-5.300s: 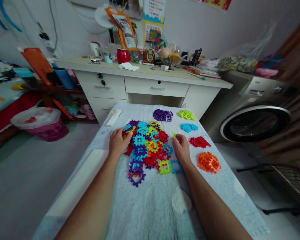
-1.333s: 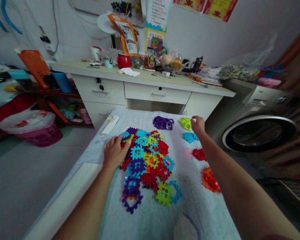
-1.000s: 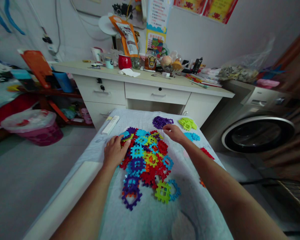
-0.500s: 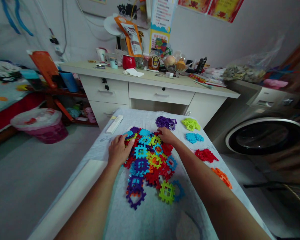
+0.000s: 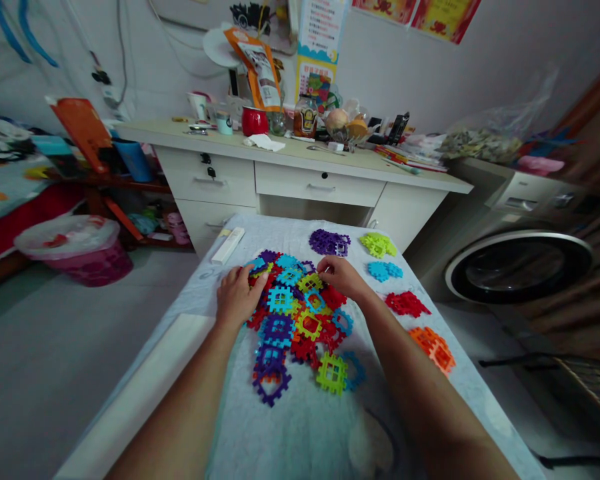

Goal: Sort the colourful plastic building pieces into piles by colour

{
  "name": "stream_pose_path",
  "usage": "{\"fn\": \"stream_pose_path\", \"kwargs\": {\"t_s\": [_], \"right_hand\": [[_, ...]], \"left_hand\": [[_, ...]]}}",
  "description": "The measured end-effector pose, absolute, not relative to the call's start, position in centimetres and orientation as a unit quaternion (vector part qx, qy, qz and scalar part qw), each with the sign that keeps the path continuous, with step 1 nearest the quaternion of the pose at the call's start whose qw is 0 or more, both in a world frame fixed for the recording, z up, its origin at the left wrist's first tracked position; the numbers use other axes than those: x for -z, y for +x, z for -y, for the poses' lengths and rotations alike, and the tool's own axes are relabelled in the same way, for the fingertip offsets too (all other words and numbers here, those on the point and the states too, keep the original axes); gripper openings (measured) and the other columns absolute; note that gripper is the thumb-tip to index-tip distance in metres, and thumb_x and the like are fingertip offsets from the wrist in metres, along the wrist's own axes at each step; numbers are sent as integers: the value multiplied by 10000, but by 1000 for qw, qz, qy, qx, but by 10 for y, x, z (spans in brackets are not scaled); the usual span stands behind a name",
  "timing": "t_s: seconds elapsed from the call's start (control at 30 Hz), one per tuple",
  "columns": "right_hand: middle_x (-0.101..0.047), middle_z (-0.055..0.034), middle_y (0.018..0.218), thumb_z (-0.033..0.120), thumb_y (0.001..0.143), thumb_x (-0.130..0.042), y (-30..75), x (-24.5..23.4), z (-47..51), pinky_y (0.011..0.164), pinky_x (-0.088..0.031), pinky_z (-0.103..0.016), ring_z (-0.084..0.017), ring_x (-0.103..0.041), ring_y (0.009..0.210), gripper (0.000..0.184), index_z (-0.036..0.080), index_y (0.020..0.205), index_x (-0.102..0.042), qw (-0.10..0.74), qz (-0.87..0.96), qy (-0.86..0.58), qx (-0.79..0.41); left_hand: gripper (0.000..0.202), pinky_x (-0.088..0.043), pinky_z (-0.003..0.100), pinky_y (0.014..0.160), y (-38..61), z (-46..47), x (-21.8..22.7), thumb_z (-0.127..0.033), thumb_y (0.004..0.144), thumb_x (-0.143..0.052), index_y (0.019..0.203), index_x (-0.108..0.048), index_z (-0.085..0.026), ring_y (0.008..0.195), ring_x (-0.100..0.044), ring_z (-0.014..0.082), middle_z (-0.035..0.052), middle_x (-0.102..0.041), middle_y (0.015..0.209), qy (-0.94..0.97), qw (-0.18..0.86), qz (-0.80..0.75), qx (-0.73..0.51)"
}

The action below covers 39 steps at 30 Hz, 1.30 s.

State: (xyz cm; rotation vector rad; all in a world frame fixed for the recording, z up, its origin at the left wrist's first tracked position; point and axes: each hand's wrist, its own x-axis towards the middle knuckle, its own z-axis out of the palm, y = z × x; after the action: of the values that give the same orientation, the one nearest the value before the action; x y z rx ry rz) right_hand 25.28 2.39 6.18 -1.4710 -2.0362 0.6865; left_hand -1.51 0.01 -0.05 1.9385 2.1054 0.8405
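Observation:
A mixed heap of coloured plastic interlocking tiles (image 5: 300, 313) lies in the middle of a cloth-covered table (image 5: 300, 427). My left hand (image 5: 237, 297) rests flat on the heap's left edge, fingers spread. My right hand (image 5: 337, 275) sits on the heap's far right part, fingers curled down onto the tiles; whether it grips one is hidden. Sorted piles lie to the right: purple (image 5: 329, 242), lime green (image 5: 377, 245), light blue (image 5: 384, 270), red (image 5: 406, 303) and orange (image 5: 433, 345).
A white flat box (image 5: 227, 245) lies at the table's far left. Beyond stands a cluttered white desk (image 5: 300, 177) with drawers. A washing machine (image 5: 517, 260) is to the right, a pink bin (image 5: 75, 248) on the floor to the left.
My right hand came back from the lime green pile at the far right and settled on the far side of the mixed heap. My left hand stayed on the heap's left edge.

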Motion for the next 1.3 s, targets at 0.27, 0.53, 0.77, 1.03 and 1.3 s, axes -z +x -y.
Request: {"fn": "stream_pose_path", "kwargs": {"t_s": [0.27,0.53,0.77,1.03,1.3], "right_hand": [[-641,-21,946,165,791,-629,248,-67,25,728,-447,-239,-127,-573,791,201,199,977,-695,295,791,-466,-263],[-675,-96,990,182,841,-571,297,-52,35,808,-472,-303,-172,-613,848,220,141,1024,-685,236,714,-644,-139],[-685,-150,1135,328,850,-624,291,-43,46,922,-441,-296,-234,-631,1046,401,107,1182,-670,101,730,-668,-108],[-735,-119,1105,163,861,-489,283,-58,53,836,-441,-256,-216,-676,1002,353,161,1147,-696,75,709,-695,-94],[-708,-139,1189,118,919,-392,306,-55,49,913,-441,-269,-218,-663,1075,435,142,1292,-615,146,650,-744,-49]], "left_hand": [[549,-417,454,1035,-14,1,-1,-570,943,-366,1317,-574,-228,1216,-538,296,128,-592,1287,645,78,-705,-284],[549,-420,460,1026,-14,-1,1,-574,936,-384,1312,-580,-226,1196,-549,306,129,-606,1266,644,71,-707,-284],[555,-412,464,1033,-13,1,-1,-577,937,-372,1317,-579,-230,1209,-540,315,124,-602,1273,642,78,-709,-282],[586,-408,492,1032,-13,0,-1,-598,929,-362,1343,-570,-241,1219,-527,334,131,-593,1302,636,90,-714,-279],[593,-407,503,1036,-14,-2,1,-598,925,-364,1340,-573,-230,1224,-522,339,142,-588,1317,639,88,-712,-277]]}}
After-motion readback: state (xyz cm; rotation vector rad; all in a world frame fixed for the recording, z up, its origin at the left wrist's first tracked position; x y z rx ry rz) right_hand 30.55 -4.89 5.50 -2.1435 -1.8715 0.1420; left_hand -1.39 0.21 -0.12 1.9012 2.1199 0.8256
